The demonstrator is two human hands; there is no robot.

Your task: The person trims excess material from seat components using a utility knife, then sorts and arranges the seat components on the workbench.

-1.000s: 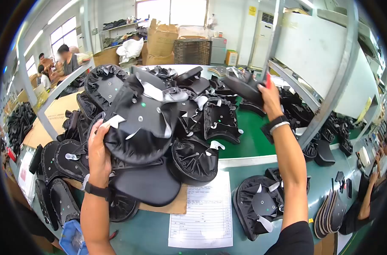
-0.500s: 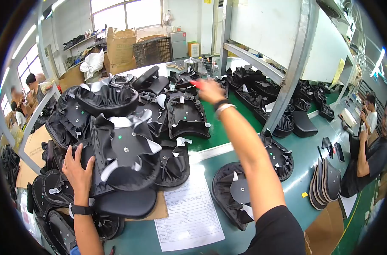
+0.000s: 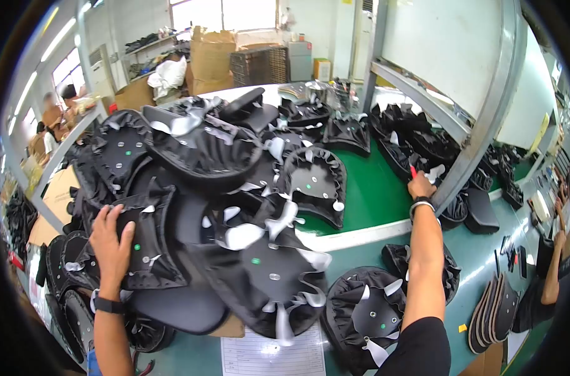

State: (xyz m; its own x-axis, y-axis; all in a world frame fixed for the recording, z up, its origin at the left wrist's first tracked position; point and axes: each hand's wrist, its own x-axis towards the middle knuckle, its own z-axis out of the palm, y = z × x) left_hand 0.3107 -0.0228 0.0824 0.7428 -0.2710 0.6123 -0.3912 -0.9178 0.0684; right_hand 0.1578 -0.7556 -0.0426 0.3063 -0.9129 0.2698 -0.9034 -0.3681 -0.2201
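Note:
My left hand (image 3: 114,241) lies with fingers spread on a black padded cushion (image 3: 150,247) in the near-left pile. The cushion has gathered fabric edges and a green dot. My right hand (image 3: 421,186) is closed around a slim red object (image 3: 413,170). Only its tip shows, so its kind is unclear. That hand is beside a metal post, close to a white flap on a row of black covers (image 3: 394,153). Between my hands, a black cushion cover (image 3: 269,272) with white tabs leans over the pile's front, partly above a printed sheet (image 3: 272,358).
A metal post (image 3: 479,119) rises beside my right forearm. Two more gathered cushions (image 3: 366,313) lie near my right elbow. A stack of curved panels (image 3: 491,313) is on the right, with a co-worker's arm (image 3: 553,269) beyond. Cardboard boxes (image 3: 211,62) stand at the back.
My right hand has moved right, from over the far cushions to beside the post. The front cushion cover has shifted right and down over the sheet. The view has turned slightly left.

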